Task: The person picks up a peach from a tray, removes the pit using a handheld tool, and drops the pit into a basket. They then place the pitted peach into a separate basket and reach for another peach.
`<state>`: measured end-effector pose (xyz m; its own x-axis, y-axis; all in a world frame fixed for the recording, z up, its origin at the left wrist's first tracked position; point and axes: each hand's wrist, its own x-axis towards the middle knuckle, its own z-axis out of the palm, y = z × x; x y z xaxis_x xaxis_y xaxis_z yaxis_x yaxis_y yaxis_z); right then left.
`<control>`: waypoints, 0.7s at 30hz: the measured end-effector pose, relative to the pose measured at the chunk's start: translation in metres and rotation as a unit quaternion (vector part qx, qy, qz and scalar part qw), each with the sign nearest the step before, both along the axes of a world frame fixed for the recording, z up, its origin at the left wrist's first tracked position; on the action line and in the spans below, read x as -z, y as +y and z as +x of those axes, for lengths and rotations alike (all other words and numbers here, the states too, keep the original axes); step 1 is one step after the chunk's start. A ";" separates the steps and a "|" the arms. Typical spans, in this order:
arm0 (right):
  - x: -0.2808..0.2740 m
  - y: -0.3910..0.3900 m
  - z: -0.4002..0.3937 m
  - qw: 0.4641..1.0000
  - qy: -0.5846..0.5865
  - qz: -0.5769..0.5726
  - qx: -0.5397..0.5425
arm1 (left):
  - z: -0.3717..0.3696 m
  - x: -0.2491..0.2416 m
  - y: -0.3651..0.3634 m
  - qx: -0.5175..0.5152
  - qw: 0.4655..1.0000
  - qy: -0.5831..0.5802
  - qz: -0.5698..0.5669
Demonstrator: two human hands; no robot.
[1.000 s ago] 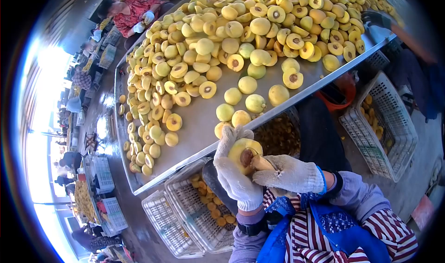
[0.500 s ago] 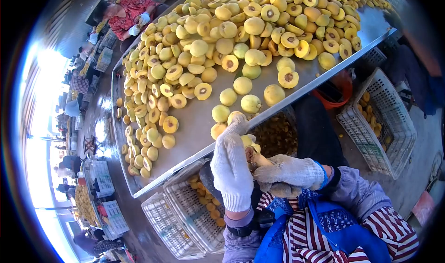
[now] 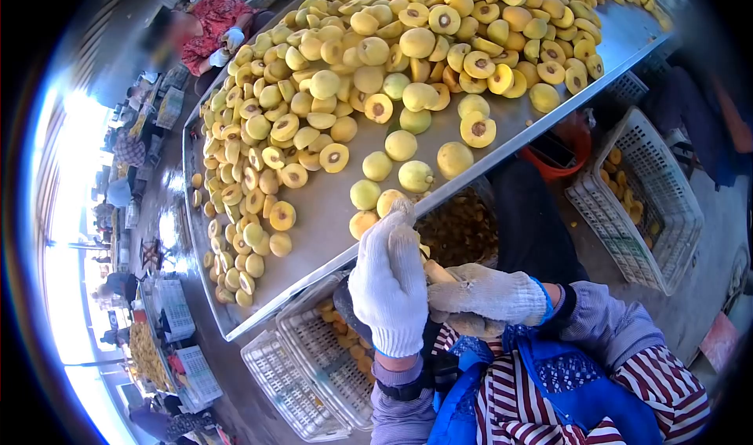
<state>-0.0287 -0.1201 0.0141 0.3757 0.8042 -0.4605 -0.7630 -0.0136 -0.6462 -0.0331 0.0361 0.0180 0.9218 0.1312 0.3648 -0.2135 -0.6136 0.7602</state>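
My left hand (image 3: 388, 284), in a white knitted glove, is closed around a yellow peach (image 3: 424, 251). Only a sliver of the fruit shows past the fingers. My right hand (image 3: 490, 292), in a soiled white glove, grips a small tool with a tan handle (image 3: 438, 272). The tool's working end is hidden behind the left hand. Both hands are close together, just off the metal table's (image 3: 314, 209) near edge. A few whole peaches (image 3: 416, 176) lie on the table beyond my left fingertips, beside a large heap of halved peaches (image 3: 333, 157), many with the stone showing.
Below the table edge stand white plastic crates (image 3: 314, 359) with peach pieces, and a container of brown scraps (image 3: 459, 229). To the right are an orange bucket (image 3: 558, 166) and another white crate (image 3: 639, 202). A person in a red top (image 3: 208, 37) works across the table.
My left hand has turned and shifted slightly left, covering most of the peach that showed before. The right hand stays nearly in place with the tool. The whole view has shifted slightly.
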 end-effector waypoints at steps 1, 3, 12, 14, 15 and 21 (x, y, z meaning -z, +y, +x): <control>0.000 -0.001 -0.001 1.000 0.010 0.012 0.006 | 0.002 -0.003 0.002 0.004 0.999 0.037 0.001; 0.007 0.000 -0.004 0.999 0.018 0.020 0.027 | 0.003 -0.007 0.000 -0.001 0.997 0.077 0.007; -0.001 -0.006 -0.004 0.995 0.092 0.008 0.039 | 0.009 -0.018 -0.010 0.004 0.985 0.156 0.067; 0.007 -0.006 -0.007 0.997 0.053 0.026 0.050 | 0.017 -0.025 -0.003 0.011 0.939 0.333 -0.088; 0.006 -0.006 -0.007 0.998 0.023 0.006 0.057 | 0.015 -0.023 -0.005 0.027 0.934 0.304 -0.188; 0.013 -0.011 -0.007 0.996 -0.048 -0.029 0.065 | -0.008 0.000 -0.020 0.037 0.921 0.175 -0.345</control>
<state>-0.0355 -0.1309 0.0012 0.5187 0.7190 -0.4626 -0.6958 0.0406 -0.7171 -0.0414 0.0165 0.0181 0.9829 0.1522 -0.1041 0.0977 0.0487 0.9940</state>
